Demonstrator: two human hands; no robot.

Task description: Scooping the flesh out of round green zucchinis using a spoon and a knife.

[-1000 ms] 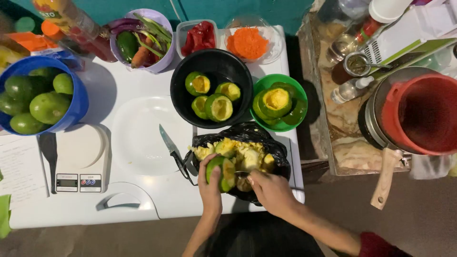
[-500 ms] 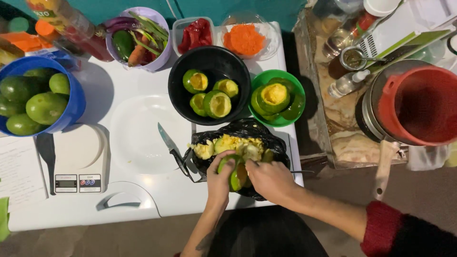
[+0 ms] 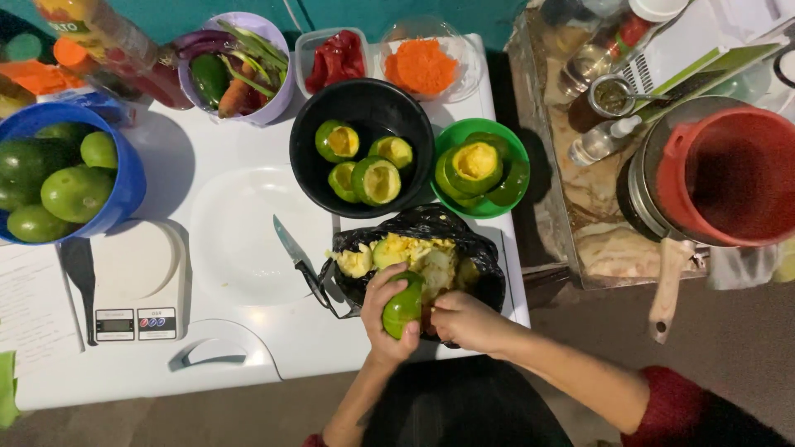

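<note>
Left hand (image 3: 387, 319) is wrapped tight around a green fruit half (image 3: 403, 305), holding it over the black bag of yellow scraps (image 3: 418, 252), while the right hand (image 3: 464, 319) is closed up against its cut side, though I can't see what it's gripping. A second ago the fruit sat lower in the bag, so it's tilted up now and the scooping looks well underway. Hollowed halves already sit in the black bowl (image 3: 364, 112), knife (image 3: 294, 252) parked beside the bag.

Head camera, straight down, table (image 3: 248, 348) near
</note>
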